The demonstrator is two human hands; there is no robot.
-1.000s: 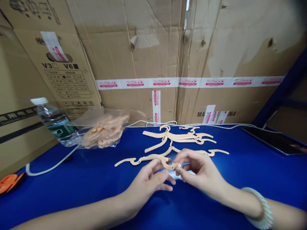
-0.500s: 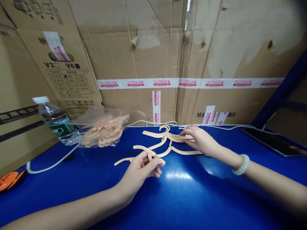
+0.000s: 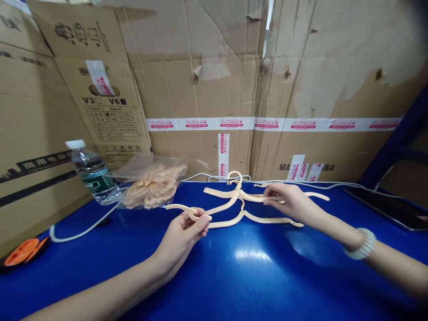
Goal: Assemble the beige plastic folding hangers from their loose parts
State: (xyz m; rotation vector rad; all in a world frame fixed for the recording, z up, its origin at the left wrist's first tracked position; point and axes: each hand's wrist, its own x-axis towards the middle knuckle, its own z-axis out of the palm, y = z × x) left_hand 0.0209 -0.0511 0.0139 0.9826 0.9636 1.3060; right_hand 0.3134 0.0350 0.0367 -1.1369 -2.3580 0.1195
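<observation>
A beige folding clothes hanger (image 3: 224, 206) with its hook at the back is raised a little off the blue table. My right hand (image 3: 294, 205) pinches its right arm between thumb and fingers. Closed around a curved beige hanger piece (image 3: 179, 207) is my left hand (image 3: 183, 236), at the end of the hanger's left arm; whether the two parts are joined is hidden by the fingers. Another beige hanger (image 3: 267, 219) lies spread on the table just in front. Behind, a further beige arm (image 3: 214, 192) partly shows, overlapped by the raised hanger.
At the left stand a water bottle (image 3: 95, 176) and a clear bag (image 3: 152, 185) of beige pieces. An orange-and-black object (image 3: 23, 253) lies near the left edge. A white cable (image 3: 83, 234), a dark tablet-like device (image 3: 384, 207) and cardboard walls (image 3: 197, 89) surround the blue table (image 3: 247, 285).
My left hand has moved left and its piece now meets the end of the hanger's left arm. The hanger has come up slightly in my right hand. The view has shifted a little.
</observation>
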